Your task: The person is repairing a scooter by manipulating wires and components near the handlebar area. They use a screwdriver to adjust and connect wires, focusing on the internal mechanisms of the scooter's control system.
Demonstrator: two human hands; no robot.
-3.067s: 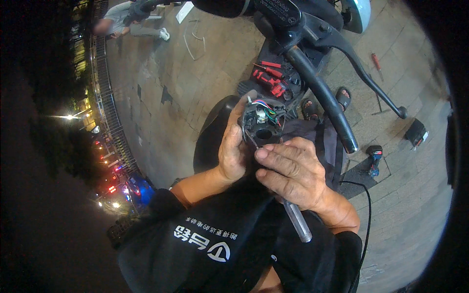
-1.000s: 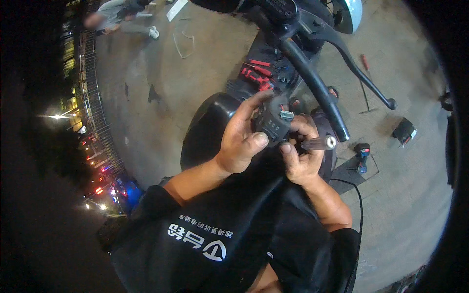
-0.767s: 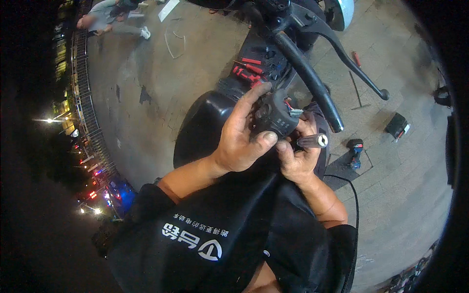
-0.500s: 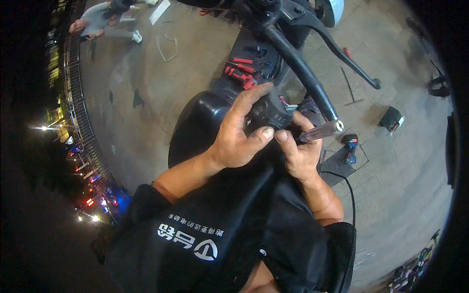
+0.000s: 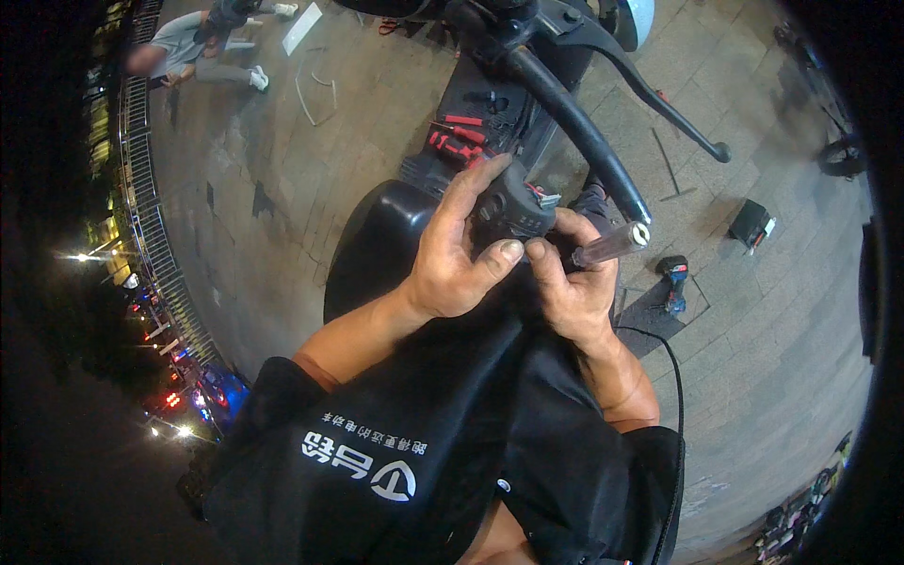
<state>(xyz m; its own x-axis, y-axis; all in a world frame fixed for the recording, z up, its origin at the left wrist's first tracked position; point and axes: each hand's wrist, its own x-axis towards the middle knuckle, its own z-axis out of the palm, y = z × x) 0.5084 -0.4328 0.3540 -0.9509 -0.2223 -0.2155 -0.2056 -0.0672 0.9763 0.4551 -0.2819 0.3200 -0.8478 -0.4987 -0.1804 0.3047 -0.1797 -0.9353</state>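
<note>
A black handlebar switch housing [image 5: 511, 209] with coloured wires at its far side lies in my left hand [image 5: 457, 268], thumb along the near edge and fingers round the left side. My right hand [image 5: 576, 299] pinches the housing's near right edge with thumb and fingertips. Tucked in that same hand is a screwdriver [image 5: 612, 245] with a clear handle, whose butt points up and right; its shaft is hidden. Just beyond the hands runs the bare black handlebar [image 5: 579, 132], with a brake lever [image 5: 650, 89] beside it.
Red-handled tools [image 5: 460, 137] lie on the scooter's footboard, left of the handlebar. The black seat [image 5: 377, 231] is under my left forearm. On the paving to the right are a cordless drill [image 5: 674, 282] and a black box [image 5: 751, 224]. A person [image 5: 193, 52] sits far left.
The whole view has shifted slightly. The housing appears turned a little in my fingers, and both hands keep their hold.
</note>
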